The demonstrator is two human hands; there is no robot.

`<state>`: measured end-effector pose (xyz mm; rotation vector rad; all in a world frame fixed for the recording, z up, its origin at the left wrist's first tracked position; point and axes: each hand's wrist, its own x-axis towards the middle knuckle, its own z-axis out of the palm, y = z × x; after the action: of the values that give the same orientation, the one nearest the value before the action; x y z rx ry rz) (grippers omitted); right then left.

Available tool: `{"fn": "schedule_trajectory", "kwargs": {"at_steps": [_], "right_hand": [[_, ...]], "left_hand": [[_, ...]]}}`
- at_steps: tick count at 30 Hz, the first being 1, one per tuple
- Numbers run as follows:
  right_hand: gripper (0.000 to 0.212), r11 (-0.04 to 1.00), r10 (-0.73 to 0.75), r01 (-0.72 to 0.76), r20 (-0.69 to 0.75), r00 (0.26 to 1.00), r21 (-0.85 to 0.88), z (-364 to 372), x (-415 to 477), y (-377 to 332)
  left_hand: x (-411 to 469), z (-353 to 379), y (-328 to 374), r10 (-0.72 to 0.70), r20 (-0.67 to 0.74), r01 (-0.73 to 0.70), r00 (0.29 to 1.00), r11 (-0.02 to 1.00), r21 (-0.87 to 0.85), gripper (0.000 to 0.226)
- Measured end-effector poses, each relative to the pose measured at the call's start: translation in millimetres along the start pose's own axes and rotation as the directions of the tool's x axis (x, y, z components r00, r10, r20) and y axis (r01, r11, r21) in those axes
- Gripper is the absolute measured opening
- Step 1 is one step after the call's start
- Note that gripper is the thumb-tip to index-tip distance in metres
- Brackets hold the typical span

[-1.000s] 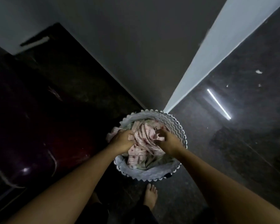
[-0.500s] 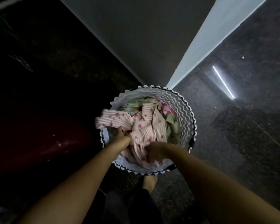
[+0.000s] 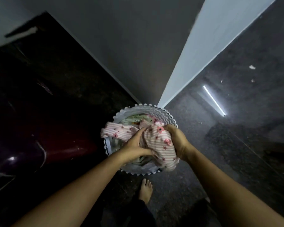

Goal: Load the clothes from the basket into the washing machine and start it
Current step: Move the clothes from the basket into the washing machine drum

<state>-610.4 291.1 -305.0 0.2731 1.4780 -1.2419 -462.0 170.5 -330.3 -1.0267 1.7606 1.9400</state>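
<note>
A round laundry basket [image 3: 162, 113] with a zigzag pattern and scalloped rim stands on the dark floor in front of me. A pink striped garment with flowers [image 3: 159, 141] is bunched above it, one sleeve hanging over the left rim. My left hand [image 3: 134, 143] grips the garment from the left. My right hand [image 3: 176, 140] clutches it from the right. Pale green clothes [image 3: 134, 119] lie deeper in the basket. A dark maroon machine body [image 3: 39, 141] sits at the left, dim and hard to make out.
A grey wall [image 3: 129, 46] rises behind the basket and meets a pale wall edge [image 3: 203, 51] at a corner. A light strip reflects on the glossy floor [image 3: 214, 100] to the right. My bare foot [image 3: 145, 190] stands just below the basket.
Both hands have gathered the pink garment and lifted it above the basket. My right hand moved from the near rim to the garment's right side. The view tilted back up.
</note>
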Motion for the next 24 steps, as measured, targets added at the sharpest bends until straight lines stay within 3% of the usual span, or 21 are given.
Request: {"fn": "schedule_trajectory", "kwargs": {"at_steps": [6, 8, 10, 14, 19, 21, 24], "right_hand": [[0.049, 0.986, -0.160, 0.164, 0.216, 0.963, 0.000, 38, -94, -78], [0.036, 0.949, -0.288, 0.312, 0.281, 0.915, -0.042, 47, -124, -100], [0.041, 0.883, -0.436, 0.465, 0.267, 0.859, -0.057, 54, -158, -121], [0.057, 0.775, -0.612, 0.632, 0.241, 0.753, -0.006, 48, -203, -144], [0.059, 0.662, -0.588, 0.691, 0.371, 0.719, -0.291, 40, -227, -131], [0.062, 0.601, -0.536, 0.698, 0.451, 0.713, -0.389, 49, -233, -125], [0.046, 0.478, -0.531, 0.737, 0.512, 0.676, -0.478, 75, -231, -125]], "left_hand": [[-71, -8, 101, 0.208, 0.015, -0.208, 0.978, 0.978, 0.000, 0.107], [-93, -11, 129, 0.253, -0.036, -0.253, 0.967, 0.967, 0.017, 0.086], [-120, -14, 158, 0.289, -0.129, -0.291, 0.949, 0.957, 0.007, 0.057], [-172, -24, 216, 0.339, -0.276, -0.378, 0.899, 0.920, -0.101, 0.041], [-253, -44, 296, 0.533, -0.256, -0.571, 0.807, 0.815, -0.101, 0.046], [-283, -51, 326, 0.589, -0.292, -0.642, 0.754, 0.754, -0.137, 0.039], [-327, -58, 364, 0.659, -0.320, -0.725, 0.681, 0.669, -0.165, 0.018]]}}
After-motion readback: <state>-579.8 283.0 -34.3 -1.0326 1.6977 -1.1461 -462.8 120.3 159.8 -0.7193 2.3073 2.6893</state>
